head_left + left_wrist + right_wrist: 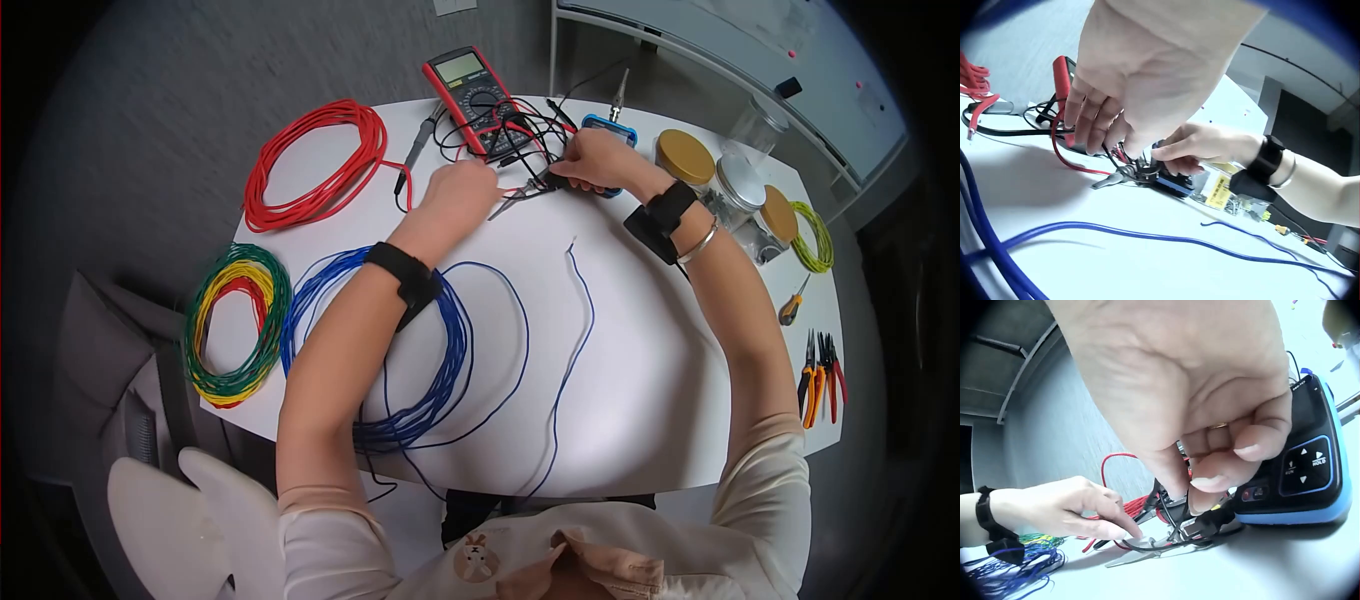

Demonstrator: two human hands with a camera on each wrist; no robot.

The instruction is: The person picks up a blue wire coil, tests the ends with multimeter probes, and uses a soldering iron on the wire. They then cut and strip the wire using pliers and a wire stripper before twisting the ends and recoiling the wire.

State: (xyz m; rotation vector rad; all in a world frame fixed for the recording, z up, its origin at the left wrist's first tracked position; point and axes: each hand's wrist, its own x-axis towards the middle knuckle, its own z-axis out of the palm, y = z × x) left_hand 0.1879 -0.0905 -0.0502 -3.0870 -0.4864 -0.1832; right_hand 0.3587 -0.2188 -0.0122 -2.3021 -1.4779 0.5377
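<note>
My left hand [460, 195] is at the front of the multimeter [478, 100], its thumb and fingers pinching a thin black test lead [1132, 546]. A grey clip [1110, 180] lies close to these fingertips on the white table. My right hand [600, 160] is to the right, fingers curled on the tangled black leads [1166, 503] beside a blue-and-black handheld tester [1304, 462]. Its fingers hide most of what they grip. Close under them is a black connector [1216, 520] with a silver end. A red lead [1079, 167] loops between the hands.
Coils of red cable [262, 190], green and yellow wire [200, 350] and blue wire [455, 350] lie at the left. A loose blue wire [590, 318] crosses the middle. Lidded jars [740, 183], a screwdriver [790, 308] and pliers [808, 385] are along the right.
</note>
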